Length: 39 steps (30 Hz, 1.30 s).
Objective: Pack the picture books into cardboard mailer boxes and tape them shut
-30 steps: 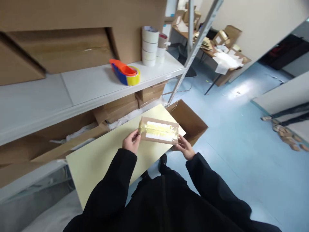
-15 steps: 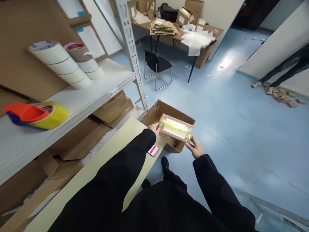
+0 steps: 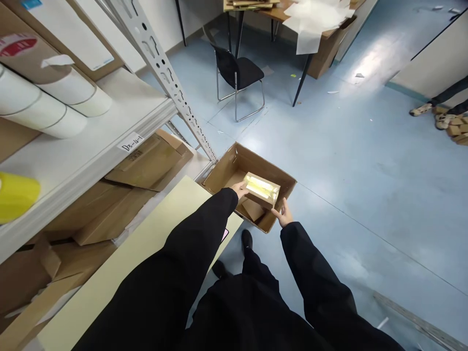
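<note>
Between my two hands is a small cardboard box (image 3: pixel 262 189), taped over a white label with shiny clear-yellow tape. My left hand (image 3: pixel 240 188) grips its left end, and my right hand (image 3: pixel 282 213) holds the right end near the corner. The small box is inside the opening of a larger open carton (image 3: pixel 234 158), tilted slightly. Another brown cardboard piece (image 3: pixel 253 209) lies at the bottom of that carton. My left sleeve partly covers a phone (image 3: pixel 224 235) on the pale yellow board beside it.
On the left stands a metal shelf (image 3: pixel 146 117) with white tape rolls (image 3: pixel 47 112), a yellow tape roll (image 3: pixel 18 197) and cardboard boxes (image 3: pixel 146 161). A black chair (image 3: pixel 237 73) and a desk (image 3: pixel 281 14) are ahead. At far right, a person's legs (image 3: pixel 453 95) stand by small boxes.
My hands have lowered the small box from above the carton's rim into its opening. My view has tilted down and shifted, so the shelf appears nearer.
</note>
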Tool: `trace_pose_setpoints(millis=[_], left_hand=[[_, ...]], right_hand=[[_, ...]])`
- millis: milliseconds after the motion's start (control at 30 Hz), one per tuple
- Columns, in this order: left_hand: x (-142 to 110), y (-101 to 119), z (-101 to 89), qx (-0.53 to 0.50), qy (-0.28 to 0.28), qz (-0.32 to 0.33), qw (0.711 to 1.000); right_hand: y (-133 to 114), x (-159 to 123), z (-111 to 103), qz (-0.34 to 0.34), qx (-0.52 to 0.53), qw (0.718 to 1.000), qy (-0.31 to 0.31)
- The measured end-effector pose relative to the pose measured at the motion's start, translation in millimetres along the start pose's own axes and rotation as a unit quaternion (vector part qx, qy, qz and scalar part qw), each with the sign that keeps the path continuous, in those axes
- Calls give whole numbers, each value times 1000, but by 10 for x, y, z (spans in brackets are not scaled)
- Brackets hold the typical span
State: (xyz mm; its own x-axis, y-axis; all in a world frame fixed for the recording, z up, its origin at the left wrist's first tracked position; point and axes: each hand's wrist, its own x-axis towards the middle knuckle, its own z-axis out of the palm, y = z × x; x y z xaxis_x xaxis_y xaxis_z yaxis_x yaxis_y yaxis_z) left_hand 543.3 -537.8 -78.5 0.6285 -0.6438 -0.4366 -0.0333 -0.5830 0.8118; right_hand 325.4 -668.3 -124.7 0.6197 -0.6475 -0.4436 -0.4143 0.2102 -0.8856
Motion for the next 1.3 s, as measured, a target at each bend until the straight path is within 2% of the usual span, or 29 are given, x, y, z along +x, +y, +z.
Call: trace_pose_setpoints(millis=[100,200,333,467,600,700,767,800,900,967,1100,1300], left_hand=[[-79,-22,-56,-11,-25,-4,1000],[-268,-64,-179,-38,-13,26,999],[-639,-164,-385,-79,23,25,996],[-1125,-278,-643,-93,45,-12,995],[-1773,-428,-868,-112,118,-62,985],[-2336,-611,-900,-127,198,-99,967],[-2704,-760,-835,-118,299,-112,940],[-2874,-836,-782,-109,335,-122,928],[-3298,-1037,-597,-94,384,-159,905],[-3506,-1136,-489,-92,417,-182,886],[-3846,-1261,-348,-100,479,-195,850],[-4544,-1401,-167,-117,551,-209,799]], right_hand=[[77,65,-2,21,-10,1000,4],[107,89,-5,25,-27,999,21],[85,53,-5,30,-73,997,11],[-11,-24,16,-9,-100,995,-2],[-160,-108,25,-41,-115,991,-57],[-272,-223,60,-28,-95,986,-135],[-335,-331,127,-27,-81,982,-171],[-361,-386,176,-33,-81,980,-178],[-436,-517,381,-63,-125,973,-183],[-503,-570,571,-105,-175,959,-196],[-735,-724,1095,-220,-215,918,-248],[-1071,-1377,1900,-263,-207,862,-380]])
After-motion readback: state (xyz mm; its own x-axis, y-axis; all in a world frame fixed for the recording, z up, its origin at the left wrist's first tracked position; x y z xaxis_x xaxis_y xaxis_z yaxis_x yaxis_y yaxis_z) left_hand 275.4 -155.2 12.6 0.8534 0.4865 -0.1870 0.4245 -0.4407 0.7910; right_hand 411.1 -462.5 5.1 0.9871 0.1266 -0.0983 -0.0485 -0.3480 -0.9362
